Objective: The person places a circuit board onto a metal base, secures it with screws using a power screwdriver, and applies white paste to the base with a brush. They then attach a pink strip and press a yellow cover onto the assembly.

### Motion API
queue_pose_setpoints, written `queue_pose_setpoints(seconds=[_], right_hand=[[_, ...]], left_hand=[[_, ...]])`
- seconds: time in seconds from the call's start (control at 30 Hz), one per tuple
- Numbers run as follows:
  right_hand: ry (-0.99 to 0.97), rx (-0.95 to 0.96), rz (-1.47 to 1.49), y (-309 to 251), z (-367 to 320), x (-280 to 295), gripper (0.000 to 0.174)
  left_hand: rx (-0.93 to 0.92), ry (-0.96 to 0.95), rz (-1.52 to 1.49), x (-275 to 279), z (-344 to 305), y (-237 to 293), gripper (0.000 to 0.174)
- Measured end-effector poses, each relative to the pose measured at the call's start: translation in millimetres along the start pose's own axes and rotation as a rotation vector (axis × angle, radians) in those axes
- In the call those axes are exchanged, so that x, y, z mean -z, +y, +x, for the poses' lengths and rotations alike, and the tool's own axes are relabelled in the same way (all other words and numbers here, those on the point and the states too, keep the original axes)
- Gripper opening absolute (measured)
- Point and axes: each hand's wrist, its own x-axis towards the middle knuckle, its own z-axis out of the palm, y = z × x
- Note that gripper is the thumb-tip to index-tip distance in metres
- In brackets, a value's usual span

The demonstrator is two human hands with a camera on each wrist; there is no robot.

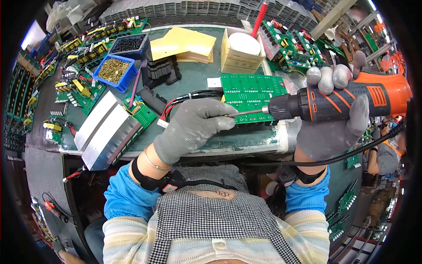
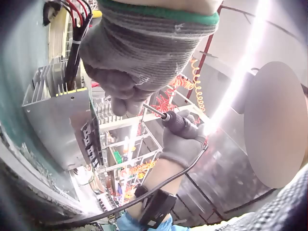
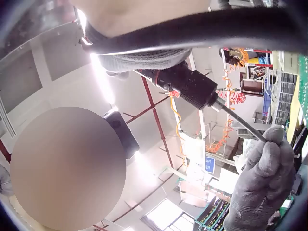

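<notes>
My right hand (image 1: 329, 110), in a grey work glove, grips an orange and black power drill (image 1: 378, 97), which points left. A long thin screwdriver bit (image 1: 252, 113) sticks out of its chuck (image 3: 199, 89). My gloved left hand (image 1: 193, 125) pinches the bit's far end between thumb and fingertips; in the right wrist view these fingers (image 3: 269, 159) cover the tip. I cannot tell whether a screw is held there too. Behind the bit lies a green circuit board (image 1: 252, 90), with black and red wires (image 1: 189, 97) running to its left side.
A finned metal heatsink unit (image 1: 105, 132) stands at left. Behind are a blue bin of brass-coloured screws (image 1: 113, 70), a bin of black parts (image 1: 127, 44), yellow sheets (image 1: 182, 44) and a box with a white roll (image 1: 241, 53). The drill's black cable (image 1: 334, 160) loops below my right hand.
</notes>
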Motion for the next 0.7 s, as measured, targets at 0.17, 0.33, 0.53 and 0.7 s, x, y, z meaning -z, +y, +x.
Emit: queue_pose_setpoints(seconds=[0.17,0.33,0.53,0.7], right_hand=[[0.1,0.005,0.048,-0.5,-2.6,2.7,0.062],[0.14,-0.011,0.133,-2.8,-5.0,15.7,0.057],[0.293,0.022,0.186,-4.9,-0.6,34.4,0.052],[0.341,0.032,0.194,-5.3,3.8,51.7,0.051]], left_hand=[[-0.12,0.067,0.221,-9.8,5.9,4.6,0.024],[-0.04,0.039,0.22,-16.3,15.7,12.4,0.024],[-0.034,0.05,0.195,-23.7,26.0,19.6,0.024],[0.047,0.006,0.165,-28.1,38.9,24.8,0.034]])
